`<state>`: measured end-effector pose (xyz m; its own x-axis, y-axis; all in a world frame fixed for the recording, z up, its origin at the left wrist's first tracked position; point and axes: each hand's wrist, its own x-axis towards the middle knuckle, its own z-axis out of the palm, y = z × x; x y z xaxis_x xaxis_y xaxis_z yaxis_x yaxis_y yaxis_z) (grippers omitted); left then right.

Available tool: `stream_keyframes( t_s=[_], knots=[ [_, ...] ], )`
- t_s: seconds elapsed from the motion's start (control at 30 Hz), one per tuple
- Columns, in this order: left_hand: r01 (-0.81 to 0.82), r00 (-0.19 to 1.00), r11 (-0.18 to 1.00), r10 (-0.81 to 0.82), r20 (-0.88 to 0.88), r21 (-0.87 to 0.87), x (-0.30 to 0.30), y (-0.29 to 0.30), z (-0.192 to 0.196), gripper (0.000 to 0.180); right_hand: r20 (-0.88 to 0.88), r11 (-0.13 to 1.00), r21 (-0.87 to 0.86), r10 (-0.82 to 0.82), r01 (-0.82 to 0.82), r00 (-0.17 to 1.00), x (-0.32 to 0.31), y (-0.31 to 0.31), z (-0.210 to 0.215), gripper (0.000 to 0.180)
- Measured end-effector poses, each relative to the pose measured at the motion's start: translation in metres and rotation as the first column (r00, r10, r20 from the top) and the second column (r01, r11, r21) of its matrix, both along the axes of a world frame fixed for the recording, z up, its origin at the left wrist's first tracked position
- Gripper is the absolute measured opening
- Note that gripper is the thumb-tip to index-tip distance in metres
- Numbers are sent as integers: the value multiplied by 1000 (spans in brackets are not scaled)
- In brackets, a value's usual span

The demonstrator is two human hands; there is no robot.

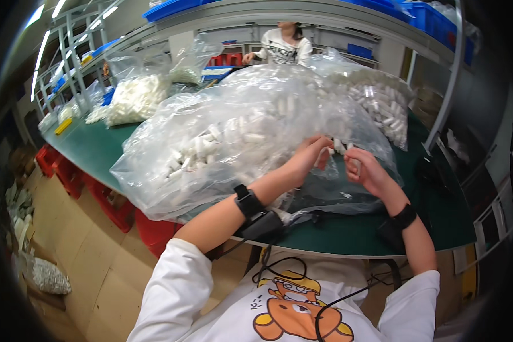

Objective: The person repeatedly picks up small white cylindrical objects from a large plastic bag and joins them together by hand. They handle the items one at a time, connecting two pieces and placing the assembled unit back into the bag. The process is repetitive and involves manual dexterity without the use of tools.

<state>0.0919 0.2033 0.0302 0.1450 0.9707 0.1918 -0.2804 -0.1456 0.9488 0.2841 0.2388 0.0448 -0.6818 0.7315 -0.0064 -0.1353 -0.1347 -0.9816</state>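
A large clear plastic bag (154, 154) lies on the green table, filled with small white cylindrical pieces (202, 149). At the bag's right side, my left hand (309, 159) is closed with its fingertips bent. My right hand (368, 171) faces it, its fingers curled in and pinched. Between the fingertips of both hands is a small white cylindrical piece (340, 146) with a dark spot beside it. My fingers partly hide it, and its exact form is too small to make out. Each wrist wears a black strap with a dark box.
Another clear bag (382, 105) of white pieces stands at the back right, and a bag of white pieces (137, 98) at the back left. Red stools (111, 199) stand along the table (94, 149). A person (285, 45) sits across. Black cables (279, 263) hang before me.
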Motion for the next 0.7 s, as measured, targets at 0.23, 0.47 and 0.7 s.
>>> stream_keyframes(
  t_s=[0.23,0.47,0.7],
  knots=[
    [37,998,996,-41,-40,-80,4,-11,9,15,54,1000,-20,-14,15,998,7,-1,1,17],
    [-9,993,998,1,-120,-65,7,-12,8,21,76,999,-32,23,-21,997,10,2,0,22],
    [-31,996,999,29,-85,-25,6,-12,6,23,100,999,4,52,-53,994,6,-3,2,23]
  ],
)
